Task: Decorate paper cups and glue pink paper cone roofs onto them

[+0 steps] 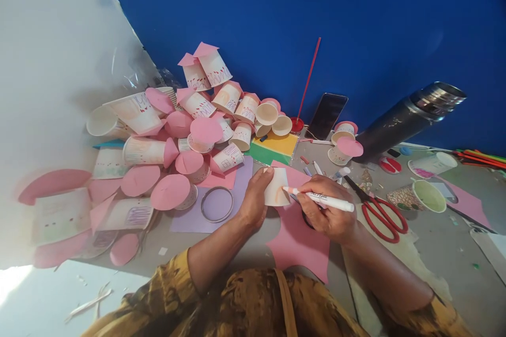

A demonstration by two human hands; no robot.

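Note:
My left hand [256,197] is closed around the side of a white paper cup [274,187], held upside down with its wide rim at the bottom. Pinched in the fingers of my right hand [330,210] is a white acrylic marker [330,201]. Its orange tip touches the cup's side, where a faint orange mark shows. Below both hands lies a cut sheet of pink paper [302,247]. The handles of another pair of scissors are partly hidden behind my right hand.
Decorated cups with pink paper tops [205,130] are piled at the left. Red-handled scissors [385,216] lie at the right, near a patterned cup [429,196]. A dark flask [395,121] and a phone [327,116] stand by the blue wall. Purple paper [190,224] carries a tape ring [203,216].

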